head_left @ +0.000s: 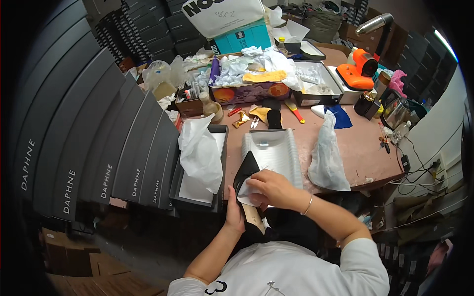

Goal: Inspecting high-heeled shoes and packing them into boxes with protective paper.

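Observation:
A black pointed-toe shoe [245, 166] is held over the table's near edge, its toe pointing away from me and its beige insole [253, 215] showing. My left hand [235, 211] grips the shoe along its left side. Bunched white tissue paper [245, 193] sits at the shoe's opening, pinched by the fingers of my right hand [272, 186]. Some of those fingertips are hidden inside or behind the paper. Just beyond lies a white tray with ridged padding [290, 155]. An open dark shoebox [217, 143] with white tissue [200, 153] stands to the left.
Stacked dark shoeboxes [94, 133] rise close on the left. A white wrapped bundle [330, 158] lies right of the tray. Farther back are a brush [295, 111], a blue cloth [338, 117], a paper-filled carton [247, 94] and an orange heat-gun-like device [356, 71]. Cables [419, 180] hang at right.

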`<state>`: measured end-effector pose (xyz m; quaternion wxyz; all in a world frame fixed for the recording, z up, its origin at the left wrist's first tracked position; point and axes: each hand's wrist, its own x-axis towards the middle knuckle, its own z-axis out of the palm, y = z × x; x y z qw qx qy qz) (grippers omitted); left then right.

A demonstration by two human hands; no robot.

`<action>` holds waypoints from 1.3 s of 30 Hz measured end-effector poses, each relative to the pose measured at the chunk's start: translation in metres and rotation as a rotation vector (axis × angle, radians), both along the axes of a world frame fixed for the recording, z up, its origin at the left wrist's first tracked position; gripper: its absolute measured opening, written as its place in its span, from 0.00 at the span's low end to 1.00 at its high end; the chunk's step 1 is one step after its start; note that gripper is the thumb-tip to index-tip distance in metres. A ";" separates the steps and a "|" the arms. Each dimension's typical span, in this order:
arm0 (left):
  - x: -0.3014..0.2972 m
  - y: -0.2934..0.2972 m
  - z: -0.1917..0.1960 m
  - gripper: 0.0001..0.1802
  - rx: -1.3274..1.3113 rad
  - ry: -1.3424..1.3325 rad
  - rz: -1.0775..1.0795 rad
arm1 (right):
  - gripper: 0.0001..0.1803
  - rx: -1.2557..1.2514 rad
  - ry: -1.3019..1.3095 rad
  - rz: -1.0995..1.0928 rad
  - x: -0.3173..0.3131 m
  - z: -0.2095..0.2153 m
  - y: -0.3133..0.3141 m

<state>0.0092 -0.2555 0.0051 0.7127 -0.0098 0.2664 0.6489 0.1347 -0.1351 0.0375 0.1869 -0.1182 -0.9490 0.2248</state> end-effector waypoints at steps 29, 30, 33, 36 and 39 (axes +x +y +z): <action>-0.011 0.046 -0.026 0.34 -0.142 0.218 0.154 | 0.49 -0.557 0.185 -0.261 0.022 -0.034 0.014; -0.013 0.047 -0.024 0.37 -0.177 0.239 0.178 | 0.48 -0.558 0.235 -0.314 0.029 -0.036 0.021; -0.015 0.046 -0.015 0.40 -0.115 0.175 0.115 | 0.43 -0.127 -0.128 -0.515 0.020 -0.049 0.056; -0.012 0.037 -0.014 0.42 -0.122 0.156 0.119 | 0.38 0.048 0.009 -0.361 0.005 -0.057 0.052; -0.017 0.034 -0.021 0.39 -0.065 0.217 0.191 | 0.30 -0.597 0.074 -0.019 -0.003 -0.009 0.024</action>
